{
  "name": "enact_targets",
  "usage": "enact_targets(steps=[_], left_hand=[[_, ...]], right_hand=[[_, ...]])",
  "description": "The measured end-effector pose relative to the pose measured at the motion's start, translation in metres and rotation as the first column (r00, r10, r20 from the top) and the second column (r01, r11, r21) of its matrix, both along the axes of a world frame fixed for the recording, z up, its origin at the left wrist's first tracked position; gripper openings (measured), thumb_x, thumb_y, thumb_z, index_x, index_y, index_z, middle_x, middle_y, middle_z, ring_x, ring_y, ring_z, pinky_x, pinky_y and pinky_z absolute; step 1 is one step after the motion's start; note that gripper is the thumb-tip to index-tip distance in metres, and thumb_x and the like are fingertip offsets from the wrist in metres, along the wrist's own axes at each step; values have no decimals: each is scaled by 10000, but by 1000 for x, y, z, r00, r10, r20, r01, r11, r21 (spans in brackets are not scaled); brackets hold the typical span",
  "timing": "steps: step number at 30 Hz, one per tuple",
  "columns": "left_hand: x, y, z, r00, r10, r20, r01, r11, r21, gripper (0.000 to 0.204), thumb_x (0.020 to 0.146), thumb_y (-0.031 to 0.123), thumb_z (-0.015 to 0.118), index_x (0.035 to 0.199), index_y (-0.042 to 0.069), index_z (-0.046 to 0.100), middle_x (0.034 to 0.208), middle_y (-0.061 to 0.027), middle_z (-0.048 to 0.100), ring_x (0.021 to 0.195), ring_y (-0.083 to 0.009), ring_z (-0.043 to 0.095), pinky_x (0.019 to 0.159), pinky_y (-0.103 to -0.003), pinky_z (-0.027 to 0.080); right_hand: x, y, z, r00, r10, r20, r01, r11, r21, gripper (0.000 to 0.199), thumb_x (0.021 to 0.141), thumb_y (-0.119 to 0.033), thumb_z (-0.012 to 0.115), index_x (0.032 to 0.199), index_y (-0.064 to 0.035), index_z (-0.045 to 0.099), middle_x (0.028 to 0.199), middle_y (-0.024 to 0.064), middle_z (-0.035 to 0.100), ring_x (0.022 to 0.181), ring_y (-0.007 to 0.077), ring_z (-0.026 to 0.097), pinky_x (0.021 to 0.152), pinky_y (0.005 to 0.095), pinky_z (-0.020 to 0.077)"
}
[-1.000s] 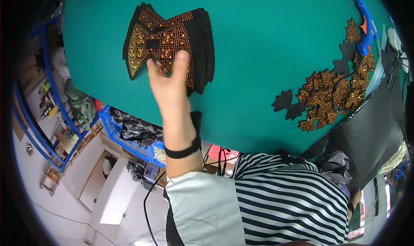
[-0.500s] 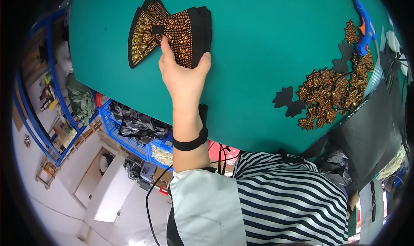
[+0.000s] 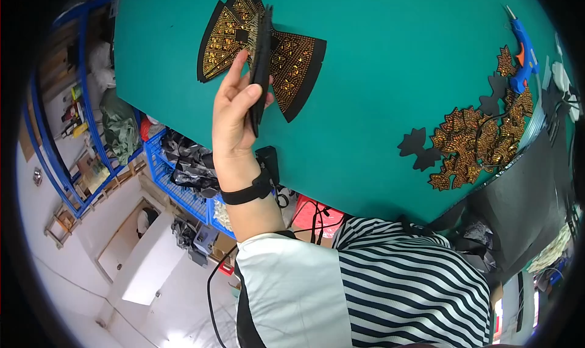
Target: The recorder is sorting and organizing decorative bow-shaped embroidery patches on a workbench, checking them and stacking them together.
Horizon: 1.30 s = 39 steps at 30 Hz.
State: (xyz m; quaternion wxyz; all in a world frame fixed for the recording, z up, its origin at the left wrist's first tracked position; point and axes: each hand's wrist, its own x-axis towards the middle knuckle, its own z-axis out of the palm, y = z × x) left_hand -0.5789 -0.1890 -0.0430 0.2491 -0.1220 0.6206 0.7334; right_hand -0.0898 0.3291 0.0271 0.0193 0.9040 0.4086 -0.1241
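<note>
As I watch from a distance, the left hand (image 3: 234, 113) is closed, thumb and fingers pinching the raised side of a stack of bow-shaped pieces (image 3: 220, 50) toward the upper left of the green surface (image 3: 372, 74). That pinched side stands nearly edge-on to me as a thin black upright strip of layers, so I cannot count them. I cannot tell how the right hand is set, since it is out of my view. The bow shapes look thin, flat and flexible, matte black with rows of glinting gold studs; their left wings fan out in stepped layers with pointed tips, and one right wing lies flat, flaring to a smooth curved black border. Well apart, on the right, I see a heap of smaller studded cutouts (image 3: 463, 134) with jagged, leaf-like outlines, and a plain black cutout (image 3: 420, 150) just beside it. A blue glue gun (image 3: 525, 58) with an orange trigger lies along the right rim, and a thin black cable (image 3: 479, 130) loops over the heap. Smooth green stretches wide between stack and heap. The near edge slants down rightward beneath the wrist, with a blue lattice crate (image 3: 159, 159) beyond it and a creased black sheet (image 3: 530, 189) at the lower right corner.
</note>
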Motion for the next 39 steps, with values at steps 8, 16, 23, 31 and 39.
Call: enact_targets(steps=[8,16,23,31,39], left_hand=[[-3,-23,21,996,79,37,-86,964,250,697,712,201,679,1257,-87,354,1164,-250,487,938,-222,570,695,-299,519],[1,-33,24,994,85,62,-102,920,378,700,705,199,692,1248,-90,358,1201,-274,459,959,-248,569,713,-315,511],[7,-31,28,997,10,-78,-3,996,88,774,693,180,705,1315,-55,308,1183,-200,491,935,-201,567,710,-277,505],[28,10,-8,891,-417,-181,60,502,-863,773,632,109,739,1309,27,374,1231,-179,438,1113,-252,469,930,-349,396],[34,21,-21,866,-414,-280,-35,509,-860,903,587,216,786,1345,99,310,1243,-260,371,1143,-370,399,949,-434,362]], right_hand=[[11,8,-18,990,121,-73,-124,991,-42,377,822,-236,533,1086,31,560,1016,135,608,866,242,589,786,331,454],[29,20,-29,964,228,-134,-237,970,-54,377,821,-247,538,1074,31,570,1003,135,613,855,238,590,778,329,455],[63,26,-30,944,289,-159,-300,952,-52,377,821,-256,542,1063,30,578,993,136,617,846,235,591,771,327,455],[93,43,-39,904,380,-197,-395,918,-42,377,820,-266,546,1051,29,587,981,136,622,835,230,592,763,325,455],[124,61,-53,851,467,-238,-485,874,-20,378,820,-277,551,1039,28,596,969,136,627,824,226,593,755,323,456]])
